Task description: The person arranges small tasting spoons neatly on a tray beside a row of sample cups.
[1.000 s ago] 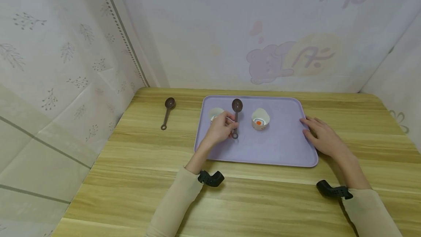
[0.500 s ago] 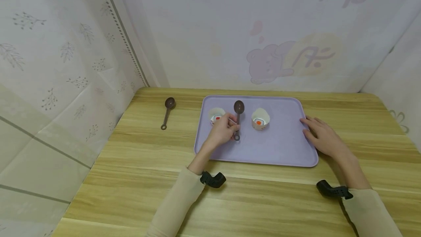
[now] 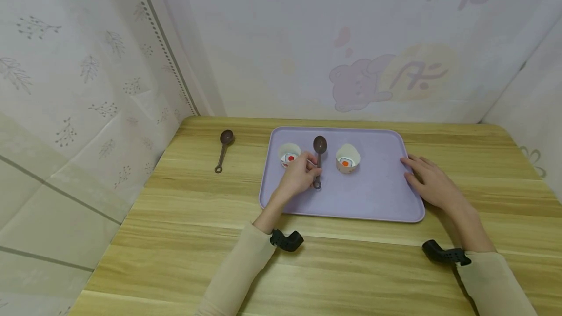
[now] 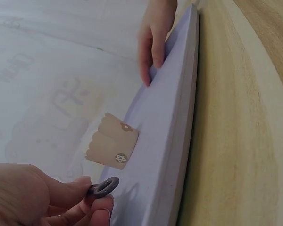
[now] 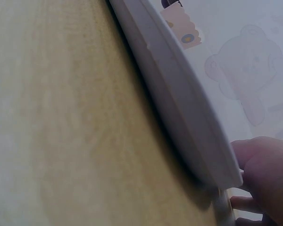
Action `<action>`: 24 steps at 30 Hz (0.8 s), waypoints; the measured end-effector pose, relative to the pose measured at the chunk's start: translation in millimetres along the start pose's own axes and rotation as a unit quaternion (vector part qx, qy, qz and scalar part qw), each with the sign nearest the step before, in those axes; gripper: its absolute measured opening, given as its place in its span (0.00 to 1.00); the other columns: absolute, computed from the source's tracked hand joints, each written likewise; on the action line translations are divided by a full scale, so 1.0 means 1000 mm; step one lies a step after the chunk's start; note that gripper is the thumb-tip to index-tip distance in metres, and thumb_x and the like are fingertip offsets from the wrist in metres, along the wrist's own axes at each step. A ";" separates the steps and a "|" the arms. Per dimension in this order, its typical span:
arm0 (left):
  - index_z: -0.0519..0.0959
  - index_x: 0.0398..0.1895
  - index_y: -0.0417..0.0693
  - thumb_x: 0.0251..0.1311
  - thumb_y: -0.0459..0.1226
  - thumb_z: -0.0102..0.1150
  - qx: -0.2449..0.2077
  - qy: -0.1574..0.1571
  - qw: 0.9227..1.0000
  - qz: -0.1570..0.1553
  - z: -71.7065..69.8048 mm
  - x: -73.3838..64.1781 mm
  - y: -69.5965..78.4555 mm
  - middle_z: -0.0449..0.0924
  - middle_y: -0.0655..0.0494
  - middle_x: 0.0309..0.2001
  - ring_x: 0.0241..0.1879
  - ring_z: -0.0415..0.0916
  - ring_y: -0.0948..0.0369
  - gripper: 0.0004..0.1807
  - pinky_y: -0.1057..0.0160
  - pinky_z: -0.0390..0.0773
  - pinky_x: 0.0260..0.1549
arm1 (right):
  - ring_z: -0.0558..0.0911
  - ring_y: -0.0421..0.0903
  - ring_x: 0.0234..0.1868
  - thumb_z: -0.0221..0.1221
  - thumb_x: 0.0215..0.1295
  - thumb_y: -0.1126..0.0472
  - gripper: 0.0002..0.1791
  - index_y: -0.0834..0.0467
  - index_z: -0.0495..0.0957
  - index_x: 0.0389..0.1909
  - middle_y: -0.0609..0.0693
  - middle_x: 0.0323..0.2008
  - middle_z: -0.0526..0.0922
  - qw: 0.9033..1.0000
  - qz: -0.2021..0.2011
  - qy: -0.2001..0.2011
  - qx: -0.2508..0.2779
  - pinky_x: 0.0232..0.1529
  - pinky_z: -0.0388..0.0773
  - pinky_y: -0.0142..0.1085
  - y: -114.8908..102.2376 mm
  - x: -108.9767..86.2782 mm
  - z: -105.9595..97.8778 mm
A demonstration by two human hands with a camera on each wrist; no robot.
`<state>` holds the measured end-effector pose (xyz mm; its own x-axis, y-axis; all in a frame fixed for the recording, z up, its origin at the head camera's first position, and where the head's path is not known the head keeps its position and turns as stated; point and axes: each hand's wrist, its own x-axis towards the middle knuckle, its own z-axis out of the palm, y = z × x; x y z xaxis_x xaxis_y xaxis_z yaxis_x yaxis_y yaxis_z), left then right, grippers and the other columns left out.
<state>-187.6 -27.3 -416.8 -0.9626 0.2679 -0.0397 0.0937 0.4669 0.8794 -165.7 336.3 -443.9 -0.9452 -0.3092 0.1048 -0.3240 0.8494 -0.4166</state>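
Between thumb and fingers my left hand [image 3: 298,175] pinches the handle of a brown spoon [image 3: 320,145], bowl pointing away, over a lilac tray [image 3: 373,194]. The left wrist view shows the ring end of the spoon's handle [image 4: 106,187] just past the fingertips. Beside that hand stands a paper cup [image 3: 284,150], partly covered by it, with a red spot inside. Right of the spoon is another paper cup [image 3: 348,152] with an orange spot inside. My right hand [image 3: 432,184] rests with fairly straight fingers at the tray's right rim.
A second brown spoon [image 3: 223,152] lies on the wooden table [image 3: 193,208], left of the tray. Printed curtains [image 3: 263,62] hang behind and along the sides of the table.
My left hand has moved slightly right and toward me with the spoon, uncovering more of the left cup and its red spot. The right hand has stayed put.
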 end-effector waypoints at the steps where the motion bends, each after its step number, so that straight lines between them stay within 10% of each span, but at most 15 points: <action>1: 0.73 0.47 0.37 0.67 0.30 0.63 0.002 0.000 1.000 0.000 0.000 0.000 0.000 0.81 0.49 0.31 0.19 0.75 0.62 0.10 0.66 0.78 0.20 | 0.57 0.79 0.68 0.51 0.78 0.58 0.26 0.68 0.66 0.70 0.75 0.69 0.62 1.000 0.001 0.000 0.000 0.64 0.54 0.71 0.000 0.000 0.000; 24: 0.74 0.45 0.38 0.66 0.31 0.64 0.056 0.012 0.998 0.010 0.007 0.003 -0.003 0.82 0.52 0.28 0.16 0.74 0.65 0.10 0.69 0.74 0.18 | 0.58 0.79 0.68 0.52 0.77 0.58 0.26 0.68 0.67 0.69 0.76 0.68 0.63 1.000 -0.004 0.008 -0.002 0.64 0.55 0.71 0.000 0.000 0.000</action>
<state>-189.2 -22.1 -422.7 -0.9661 0.2579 -0.0101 0.1390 0.5529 0.8216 -165.7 336.3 -444.3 -0.9428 -0.3097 0.1231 -0.3324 0.8480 -0.4129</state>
